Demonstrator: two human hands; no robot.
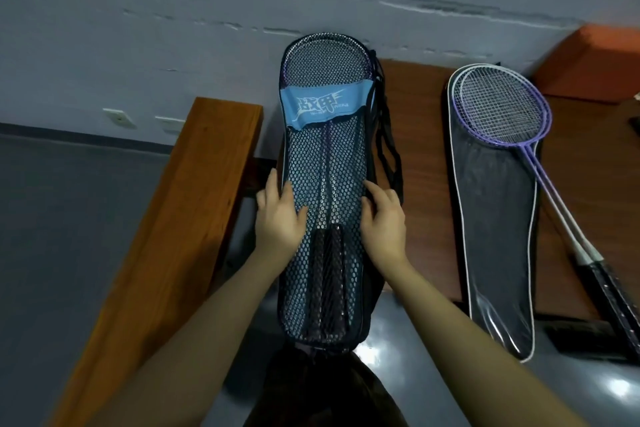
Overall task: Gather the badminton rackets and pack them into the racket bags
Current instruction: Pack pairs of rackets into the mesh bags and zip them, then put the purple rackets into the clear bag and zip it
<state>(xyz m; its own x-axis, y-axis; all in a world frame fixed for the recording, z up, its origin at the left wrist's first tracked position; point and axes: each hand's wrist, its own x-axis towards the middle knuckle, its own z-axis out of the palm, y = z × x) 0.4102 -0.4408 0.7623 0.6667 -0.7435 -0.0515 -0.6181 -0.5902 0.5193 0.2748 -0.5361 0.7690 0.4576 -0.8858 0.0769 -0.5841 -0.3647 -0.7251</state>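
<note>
Black mesh racket bag (325,191) lies between both hands; left hand (278,215) rests flat, fingers straight; right hand (382,218) grips its edge.

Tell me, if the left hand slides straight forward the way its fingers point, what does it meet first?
Probably the blue label band across the mesh racket bag. The left hand lies on the bag's left edge, fingers pointing up along the mesh; nothing else shows in that line.
</note>
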